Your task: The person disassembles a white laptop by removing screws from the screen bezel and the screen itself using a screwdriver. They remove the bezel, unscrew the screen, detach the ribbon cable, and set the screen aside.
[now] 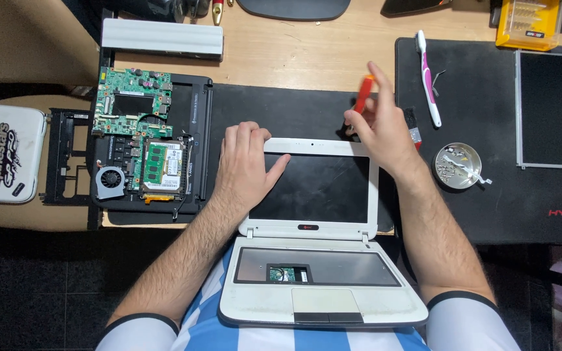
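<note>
A small white laptop (323,305) lies open flat, its base on my lap and its screen half on the desk. The keyboard is gone, showing a grey bay with a bit of green board. My left hand (245,166) rests flat on the left edge of the white screen bezel (313,143), thumb on the dark panel. My right hand (382,127) hovers over the screen's upper right corner and grips an orange-handled screwdriver (363,92), its tip pointing down at that corner.
A dismantled black laptop with a green motherboard (131,104), fan and memory stick lies at left. At right on a black mat (489,208) sit a round metal dish of screws (458,166), a pink-and-white toothbrush (428,78), a bare display panel (549,110) and a yellow bit case (529,23).
</note>
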